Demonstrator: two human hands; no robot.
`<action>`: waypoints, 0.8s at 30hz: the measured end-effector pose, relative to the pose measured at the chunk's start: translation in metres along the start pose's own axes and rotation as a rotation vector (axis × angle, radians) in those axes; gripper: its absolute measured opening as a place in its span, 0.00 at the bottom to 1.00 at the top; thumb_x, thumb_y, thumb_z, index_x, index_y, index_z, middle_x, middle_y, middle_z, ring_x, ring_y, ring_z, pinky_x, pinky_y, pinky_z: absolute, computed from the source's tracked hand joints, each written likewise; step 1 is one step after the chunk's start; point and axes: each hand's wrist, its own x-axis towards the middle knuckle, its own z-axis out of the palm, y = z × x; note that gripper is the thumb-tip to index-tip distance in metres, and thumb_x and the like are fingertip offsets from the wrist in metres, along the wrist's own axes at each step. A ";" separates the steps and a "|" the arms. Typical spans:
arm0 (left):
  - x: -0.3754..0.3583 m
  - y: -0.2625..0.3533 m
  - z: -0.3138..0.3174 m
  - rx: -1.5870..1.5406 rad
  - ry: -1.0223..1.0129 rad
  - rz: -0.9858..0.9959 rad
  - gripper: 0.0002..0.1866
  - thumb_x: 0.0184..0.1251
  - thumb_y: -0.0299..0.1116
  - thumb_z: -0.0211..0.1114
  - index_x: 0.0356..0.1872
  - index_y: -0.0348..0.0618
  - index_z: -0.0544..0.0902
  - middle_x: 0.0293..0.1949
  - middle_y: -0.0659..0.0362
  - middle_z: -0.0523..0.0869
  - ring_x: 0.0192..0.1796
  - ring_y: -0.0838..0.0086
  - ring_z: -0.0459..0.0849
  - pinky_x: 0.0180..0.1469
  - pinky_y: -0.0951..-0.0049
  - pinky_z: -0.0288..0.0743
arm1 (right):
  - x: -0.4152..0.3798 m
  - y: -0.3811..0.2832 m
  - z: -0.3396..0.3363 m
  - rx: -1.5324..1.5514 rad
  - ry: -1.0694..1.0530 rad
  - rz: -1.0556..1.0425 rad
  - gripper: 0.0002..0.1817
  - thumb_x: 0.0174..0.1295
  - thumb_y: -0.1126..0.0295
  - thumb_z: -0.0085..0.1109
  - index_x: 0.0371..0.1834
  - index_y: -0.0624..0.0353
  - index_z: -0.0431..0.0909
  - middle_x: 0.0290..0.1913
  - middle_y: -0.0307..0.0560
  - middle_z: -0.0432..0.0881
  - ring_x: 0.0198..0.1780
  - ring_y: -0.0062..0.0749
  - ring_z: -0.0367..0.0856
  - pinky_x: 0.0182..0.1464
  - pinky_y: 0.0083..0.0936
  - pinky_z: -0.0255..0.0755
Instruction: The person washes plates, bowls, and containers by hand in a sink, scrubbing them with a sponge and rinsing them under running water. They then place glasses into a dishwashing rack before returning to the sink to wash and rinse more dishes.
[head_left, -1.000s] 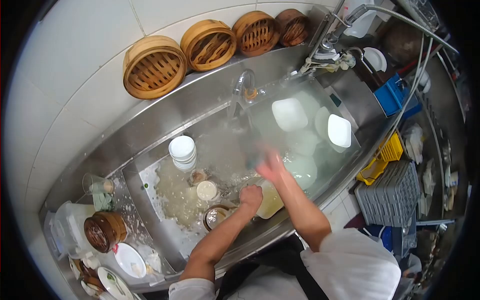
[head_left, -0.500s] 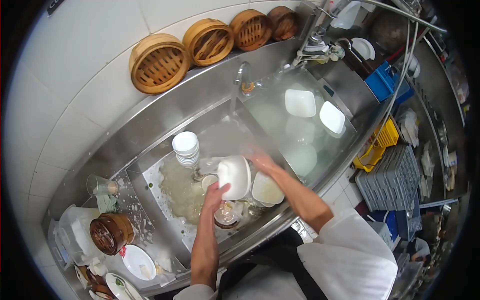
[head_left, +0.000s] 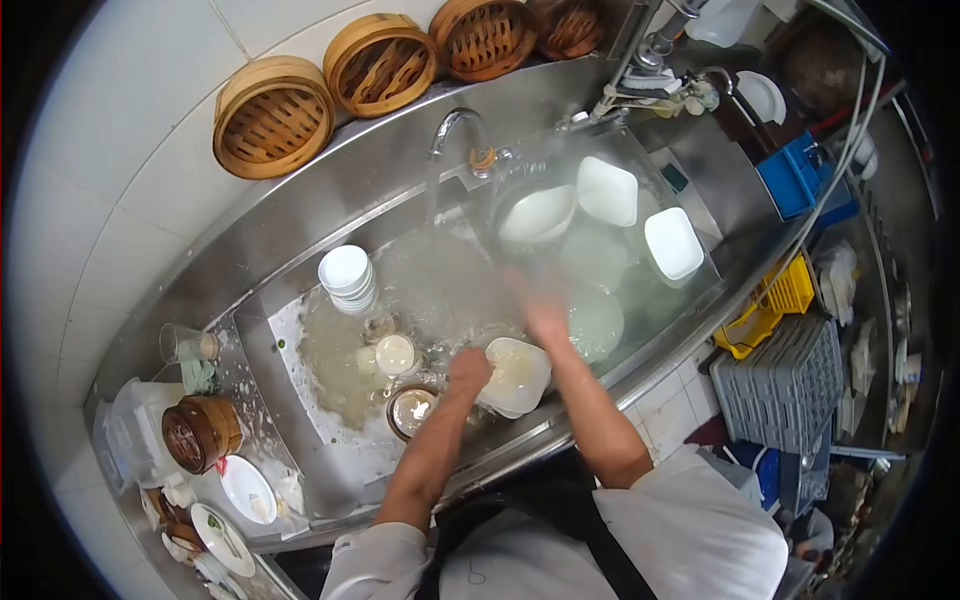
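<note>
My left hand is closed on the left rim of a white square bowl, which sits at the near right of the soapy basin with cloudy water in it. Over the divider between the two basins, my right hand is smeared by motion, its fingers unclear. A small round cup and a round brown-rimmed dish lie in the murky water left of my left hand. Farther left stands a stack of small white bowls. In the right basin, a white bowl tilts in the water near other white bowls.
Water runs from the faucet into the left basin. Bamboo steamers line the back ledge. On the left counter are a dark steamer, a glass and used plates. Grey crates stand at right.
The white bowl that was between my hands has left them, and a bowl now tilts in the right basin. My left hand has moved right to another square bowl. The view has shifted slightly.
</note>
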 end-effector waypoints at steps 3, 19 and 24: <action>-0.027 -0.011 -0.036 -0.035 0.053 0.013 0.18 0.56 0.34 0.63 0.46 0.35 0.79 0.42 0.43 0.84 0.46 0.49 0.84 0.49 0.55 0.78 | -0.063 -0.002 0.015 0.067 -0.203 0.007 0.26 0.61 0.55 0.60 0.56 0.61 0.70 0.46 0.56 0.80 0.45 0.40 0.79 0.48 0.33 0.72; -0.123 -0.150 -0.086 -1.789 -0.016 -0.017 0.21 0.66 0.29 0.62 0.57 0.31 0.73 0.49 0.48 0.83 0.47 0.64 0.85 0.47 0.65 0.83 | -0.054 -0.047 0.107 -0.021 -0.685 -0.450 0.15 0.68 0.64 0.46 0.49 0.58 0.78 0.51 0.49 0.79 0.56 0.38 0.75 0.56 0.37 0.70; -0.043 -0.056 -0.083 -1.406 0.397 0.126 0.18 0.65 0.35 0.65 0.49 0.30 0.79 0.43 0.52 0.85 0.41 0.71 0.84 0.43 0.68 0.79 | -0.117 -0.021 0.031 0.964 -0.253 0.109 0.37 0.64 0.43 0.53 0.68 0.60 0.62 0.68 0.47 0.64 0.68 0.36 0.64 0.68 0.35 0.58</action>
